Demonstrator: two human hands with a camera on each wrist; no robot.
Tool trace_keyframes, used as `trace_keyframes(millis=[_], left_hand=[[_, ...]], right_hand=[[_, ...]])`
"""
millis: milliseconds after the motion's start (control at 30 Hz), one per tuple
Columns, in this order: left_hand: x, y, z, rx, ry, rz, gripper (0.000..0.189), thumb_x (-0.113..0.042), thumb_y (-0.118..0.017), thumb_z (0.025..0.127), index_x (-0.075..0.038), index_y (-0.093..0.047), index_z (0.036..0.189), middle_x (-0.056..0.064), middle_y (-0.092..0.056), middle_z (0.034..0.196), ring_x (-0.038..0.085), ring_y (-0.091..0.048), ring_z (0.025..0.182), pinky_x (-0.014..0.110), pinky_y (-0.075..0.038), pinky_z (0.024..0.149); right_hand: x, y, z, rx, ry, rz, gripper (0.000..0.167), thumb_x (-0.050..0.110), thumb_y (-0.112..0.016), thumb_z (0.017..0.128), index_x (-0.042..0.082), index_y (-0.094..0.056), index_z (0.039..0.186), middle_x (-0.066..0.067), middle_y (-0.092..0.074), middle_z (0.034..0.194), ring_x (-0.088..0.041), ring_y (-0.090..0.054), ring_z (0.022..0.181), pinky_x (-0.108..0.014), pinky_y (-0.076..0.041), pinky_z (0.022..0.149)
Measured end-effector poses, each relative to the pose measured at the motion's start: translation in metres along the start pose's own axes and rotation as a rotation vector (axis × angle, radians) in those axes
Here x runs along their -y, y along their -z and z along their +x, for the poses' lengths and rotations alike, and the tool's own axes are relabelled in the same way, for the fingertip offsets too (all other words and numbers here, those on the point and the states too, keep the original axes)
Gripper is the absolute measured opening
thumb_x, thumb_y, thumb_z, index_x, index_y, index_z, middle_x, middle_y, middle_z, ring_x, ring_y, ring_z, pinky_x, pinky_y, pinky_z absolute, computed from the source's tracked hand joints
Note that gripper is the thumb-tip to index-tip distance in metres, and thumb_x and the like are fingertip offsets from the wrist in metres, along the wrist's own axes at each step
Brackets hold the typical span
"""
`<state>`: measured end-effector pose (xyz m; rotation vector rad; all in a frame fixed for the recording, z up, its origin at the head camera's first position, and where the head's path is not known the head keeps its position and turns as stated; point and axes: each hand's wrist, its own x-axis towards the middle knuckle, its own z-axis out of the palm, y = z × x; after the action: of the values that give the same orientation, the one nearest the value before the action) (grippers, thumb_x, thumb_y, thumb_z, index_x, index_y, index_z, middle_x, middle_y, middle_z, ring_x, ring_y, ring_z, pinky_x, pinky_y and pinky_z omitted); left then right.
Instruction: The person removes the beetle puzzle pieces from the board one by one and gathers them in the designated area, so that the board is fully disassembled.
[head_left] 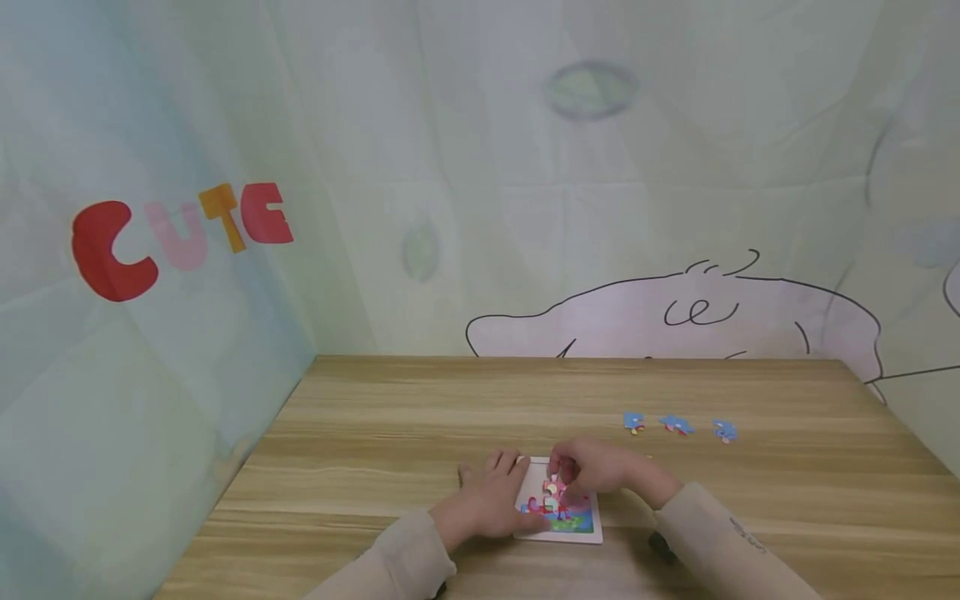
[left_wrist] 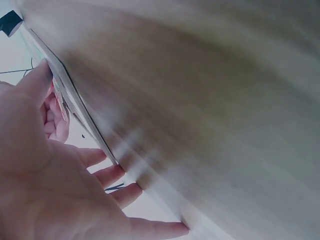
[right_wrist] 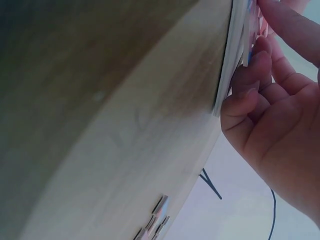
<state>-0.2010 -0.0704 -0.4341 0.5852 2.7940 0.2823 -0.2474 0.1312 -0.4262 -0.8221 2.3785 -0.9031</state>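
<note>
A jigsaw puzzle tray (head_left: 570, 539) with a white border lies on the table, its lower part filled with blue, green and pink picture pieces. My left hand (head_left: 491, 502) rests at the tray's left side, fingers spread, fingertips down on the tabletop along the edge in the left wrist view. Its thumb (left_wrist: 37, 82) lies over the tray's near left part. Above the tray's right half, my right hand (head_left: 597, 467) has curled fingers and pinches a jigsaw piece (right_wrist: 247, 50) close over the board. The fingers hide much of that piece and the picture beneath.
Beyond my right hand lie loose jigsaw pieces: a blue one (head_left: 633, 421), another blue one with red (head_left: 677, 424), and a third (head_left: 724, 430) farther right. The wooden table (head_left: 375, 442) ends at a printed cloth backdrop (head_left: 480, 167).
</note>
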Motion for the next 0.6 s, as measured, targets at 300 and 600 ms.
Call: trace_keyframes(millis=[300,600], left_hand=[[0.0016,-0.0027,0.0028,0.004,0.007,0.001,0.094,-0.070,-0.061,0.079,-0.009,-0.038,0.147,0.011,-0.035,0.151,0.033,-0.029,0.139,0.079,-0.022,0.095],[0.0008,-0.0019,0.0032,0.009,0.009,0.001,0.094,-0.071,-0.061,0.078,-0.010,-0.038,0.147,0.010,-0.036,0.150,0.033,-0.030,0.139,0.079,-0.022,0.095]], right_hand=[[0.0005,-0.0004,0.0003,-0.009,-0.010,-0.003,0.026,-0.001,-0.075,0.074,0.011,-0.059,0.091,-0.001,-0.055,0.078,-0.016,-0.050,0.073,-0.028,-0.042,0.064],[-0.0015,0.0006,-0.0007,0.010,0.003,0.011,0.026,0.000,-0.074,0.076,0.012,-0.057,0.092,0.000,-0.056,0.078,-0.016,-0.052,0.073,-0.028,-0.043,0.062]])
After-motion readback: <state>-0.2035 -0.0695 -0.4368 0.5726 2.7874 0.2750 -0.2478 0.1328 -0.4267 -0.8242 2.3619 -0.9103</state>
